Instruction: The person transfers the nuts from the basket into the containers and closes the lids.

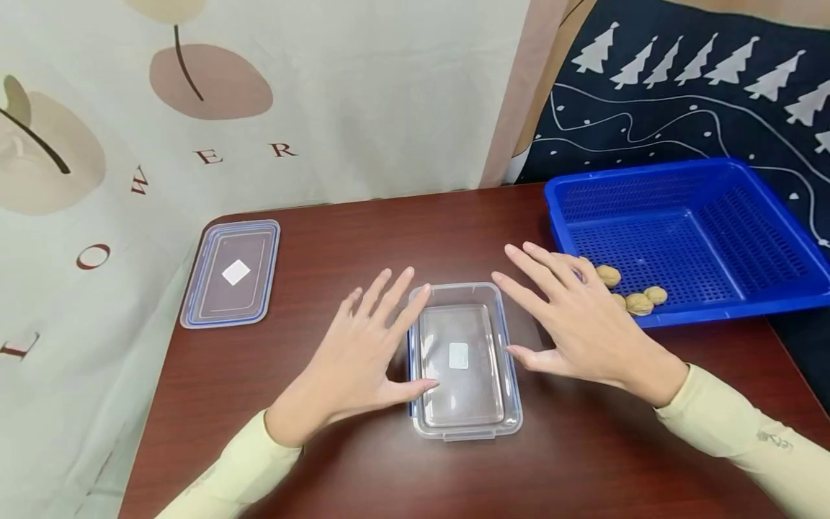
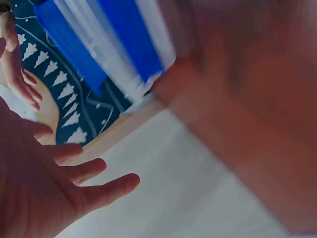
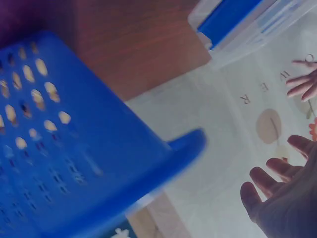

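The box (image 1: 463,386) sits between the left hand (image 1: 359,352) and right hand (image 1: 573,321), both with fingers spread and holding nothing, perhaps so each can reach it, with the lid (image 1: 227,297) at far left and nuts (image 1: 638,304) (just a few show) in the basket (image 1: 755,223) at far right.

Dark red capitals L (image 1: 19,348), O (image 1: 94,256), W (image 1: 139,180), E (image 1: 209,156) and R (image 1: 282,150) climb in a curve across the pale hanging cloth (image 1: 389,94) in the head view, spelling LOWER; the right wrist view shows R, E, W and O, left to right, on the same cloth.
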Demonstrator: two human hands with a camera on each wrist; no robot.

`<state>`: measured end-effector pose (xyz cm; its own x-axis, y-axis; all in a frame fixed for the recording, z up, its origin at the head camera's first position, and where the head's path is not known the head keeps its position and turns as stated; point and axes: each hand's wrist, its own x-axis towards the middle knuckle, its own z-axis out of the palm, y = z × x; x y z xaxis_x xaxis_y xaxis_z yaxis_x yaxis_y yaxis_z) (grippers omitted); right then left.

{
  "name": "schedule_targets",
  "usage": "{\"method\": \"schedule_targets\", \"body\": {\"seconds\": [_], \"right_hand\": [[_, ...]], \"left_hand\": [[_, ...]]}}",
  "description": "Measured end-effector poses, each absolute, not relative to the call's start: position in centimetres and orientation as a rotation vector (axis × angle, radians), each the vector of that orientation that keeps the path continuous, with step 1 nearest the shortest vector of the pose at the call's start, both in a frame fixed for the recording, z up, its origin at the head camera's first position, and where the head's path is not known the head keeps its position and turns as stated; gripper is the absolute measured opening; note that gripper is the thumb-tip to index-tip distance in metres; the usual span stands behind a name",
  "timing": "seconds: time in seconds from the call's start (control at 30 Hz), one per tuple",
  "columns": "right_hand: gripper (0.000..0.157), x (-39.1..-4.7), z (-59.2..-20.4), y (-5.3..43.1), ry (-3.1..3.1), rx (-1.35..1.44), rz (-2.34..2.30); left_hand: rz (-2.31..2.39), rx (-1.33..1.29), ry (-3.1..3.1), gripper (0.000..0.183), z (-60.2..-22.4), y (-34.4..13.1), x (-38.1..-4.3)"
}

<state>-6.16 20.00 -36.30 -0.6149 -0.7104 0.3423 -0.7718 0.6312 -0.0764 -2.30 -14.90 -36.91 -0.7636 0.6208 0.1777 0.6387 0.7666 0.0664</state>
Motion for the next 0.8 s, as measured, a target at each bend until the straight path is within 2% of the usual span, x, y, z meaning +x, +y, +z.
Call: {"method": "schedule_targets", "body": {"seconds": [0.3,0.8], "right_hand": [[0.087,-7.1,-37.3,21.3,-2.629,1.1,0.45],[0.087,-8.1,-37.8,23.5,-2.7,0.902,0.582]], "left_hand": [[-0.501,-0.883,-3.007,0.132,-39.8,-15.2,0.1],[-0.763,-0.797,-3.036,0.141,-41.3,-15.0,2.1]]}}
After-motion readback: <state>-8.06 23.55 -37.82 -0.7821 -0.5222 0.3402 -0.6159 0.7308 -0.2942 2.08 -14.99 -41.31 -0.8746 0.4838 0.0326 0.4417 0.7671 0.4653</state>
